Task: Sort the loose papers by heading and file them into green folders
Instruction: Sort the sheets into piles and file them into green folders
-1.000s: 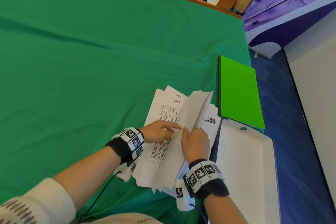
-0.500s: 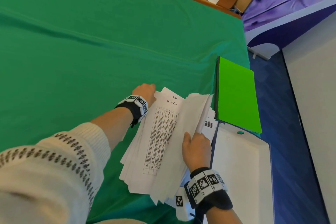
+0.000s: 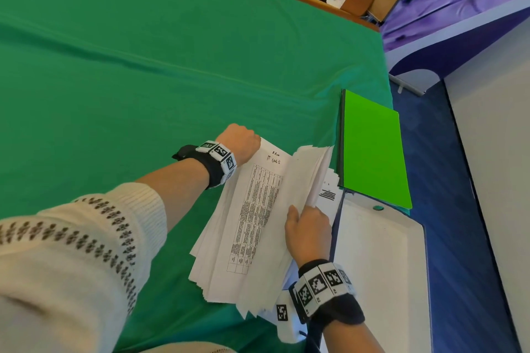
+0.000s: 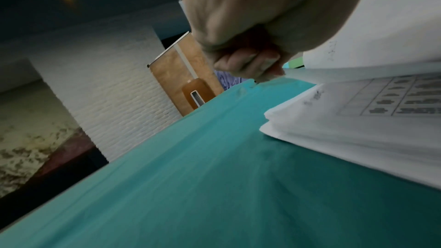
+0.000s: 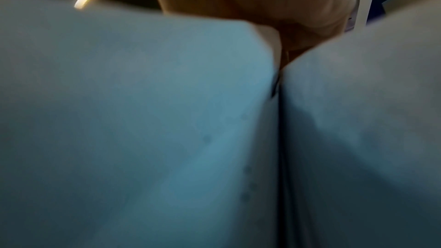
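Observation:
A stack of loose white papers [image 3: 252,226] lies on the green tablecloth near the front right; its top sheet has a handwritten heading and a printed table. My left hand [image 3: 239,143] pinches the far left corner of the top sheet [image 4: 372,50] and lifts it off the stack [image 4: 358,125], fingers curled under the edge. My right hand [image 3: 308,228] grips a bundle of turned-up sheets [image 3: 311,178] at the stack's right side. Bright green folders [image 3: 372,149] lie stacked to the right of the papers. The right wrist view shows only blurred paper [image 5: 143,120].
A white tray or lid [image 3: 381,266] with a small green button sits at the table's right front corner, beside my right hand. The green tablecloth [image 3: 143,80] stretches to the left and far side. Past the table's right edge is a blue floor [image 3: 447,209].
My left hand moved from the middle of the top sheet up to its far left corner and took hold of it. My right hand kept holding the turned-up sheets.

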A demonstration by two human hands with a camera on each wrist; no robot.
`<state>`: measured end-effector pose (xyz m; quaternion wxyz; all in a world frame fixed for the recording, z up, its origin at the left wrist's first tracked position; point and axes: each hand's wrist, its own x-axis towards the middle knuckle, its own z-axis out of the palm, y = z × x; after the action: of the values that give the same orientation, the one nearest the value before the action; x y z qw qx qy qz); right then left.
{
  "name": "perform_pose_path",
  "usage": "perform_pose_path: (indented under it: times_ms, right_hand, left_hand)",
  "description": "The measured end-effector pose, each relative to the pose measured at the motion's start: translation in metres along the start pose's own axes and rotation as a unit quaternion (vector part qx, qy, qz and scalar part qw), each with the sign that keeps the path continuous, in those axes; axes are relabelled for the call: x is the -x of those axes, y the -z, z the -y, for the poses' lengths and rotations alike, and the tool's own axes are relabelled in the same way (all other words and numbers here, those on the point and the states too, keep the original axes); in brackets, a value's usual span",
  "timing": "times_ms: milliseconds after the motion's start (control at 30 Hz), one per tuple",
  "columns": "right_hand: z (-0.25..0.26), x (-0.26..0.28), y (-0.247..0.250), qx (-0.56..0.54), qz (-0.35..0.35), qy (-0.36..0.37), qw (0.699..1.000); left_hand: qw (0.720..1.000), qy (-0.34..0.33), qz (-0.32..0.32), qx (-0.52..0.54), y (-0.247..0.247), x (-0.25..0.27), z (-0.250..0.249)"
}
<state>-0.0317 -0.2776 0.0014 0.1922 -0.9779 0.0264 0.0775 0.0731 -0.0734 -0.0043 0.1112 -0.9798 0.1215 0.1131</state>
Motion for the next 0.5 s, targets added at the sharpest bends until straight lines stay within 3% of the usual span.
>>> perform_pose_path:
  times_ms: [100,167,233,300,367,400,433,500]
  right_hand:
    - [0.001,0.000,0.001,0.014,0.000,0.001,1.000]
    - [0.002,0.000,0.000,0.024,0.002,0.006,1.000]
    - [0.003,0.000,-0.001,0.029,0.001,0.009,1.000]
    - [0.003,0.000,-0.003,0.027,-0.001,0.012,1.000]
    - [0.003,0.001,-0.004,0.017,-0.003,0.007,1.000]
    - [0.004,0.002,-0.005,0.007,-0.004,0.001,1.000]
    - [0.006,0.004,-0.005,-0.004,-0.005,-0.004,1.000]
    - [0.009,0.007,-0.008,-0.008,-0.007,-0.007,1.000]
  left_hand:
    - [0.998,-0.005,-0.045,0.037,0.003,0.001,-0.003]
    - [0.981,0.041,-0.075,0.175,0.001,0.004,-0.008]
    - [0.910,0.105,-0.053,0.398,-0.001,0.015,-0.017]
    - [0.800,0.128,0.039,0.586,-0.006,0.034,-0.031]
    - [0.694,0.123,0.131,0.697,-0.010,0.057,-0.045]
    - [0.660,0.110,0.156,0.726,-0.012,0.069,-0.052]
    - [0.644,0.091,0.167,0.741,-0.016,0.078,-0.059]
    - [0.650,0.056,0.167,0.739,-0.027,0.087,-0.069]
